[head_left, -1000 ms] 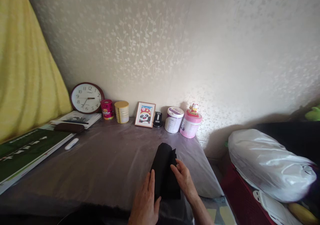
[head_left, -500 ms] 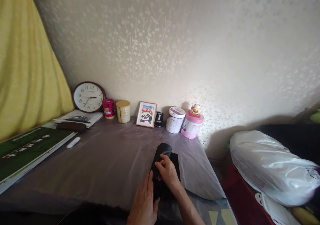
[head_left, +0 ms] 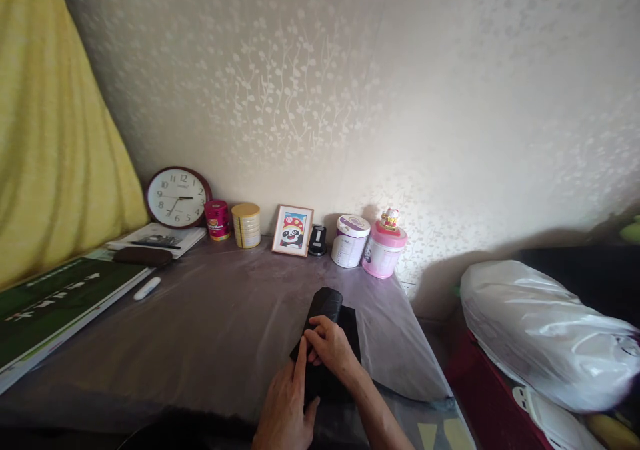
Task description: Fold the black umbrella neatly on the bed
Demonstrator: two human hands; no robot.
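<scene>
A black bundle of thin, soft-looking material (head_left: 326, 298), partly rolled or folded, lies on the near right part of the table; I cannot tell its exact kind. Beside and under it shows a flat black piece (head_left: 350, 330). My left hand (head_left: 287, 400) grips the bundle's near left side, index finger stretched forward along the edge and thumb apart on the near side. Across the top, my right hand (head_left: 331, 349) has its fingers bent and pinched on the material, its fingertips close to my left index fingertip. Both hands cover the bundle's middle.
Along the wall stand a clock (head_left: 179, 197), a pink can (head_left: 217, 220), a yellow-lidded can (head_left: 246, 225), a panda picture frame (head_left: 293, 231) and two tubs (head_left: 351, 241). A green-covered board (head_left: 65, 303) lies left. A white plastic bag (head_left: 545, 333) bulges beyond the table's right edge.
My right hand has slid slightly down and left over the bundle, its fingers drawn closer to my left index finger. The bundle stays in about the same place.
</scene>
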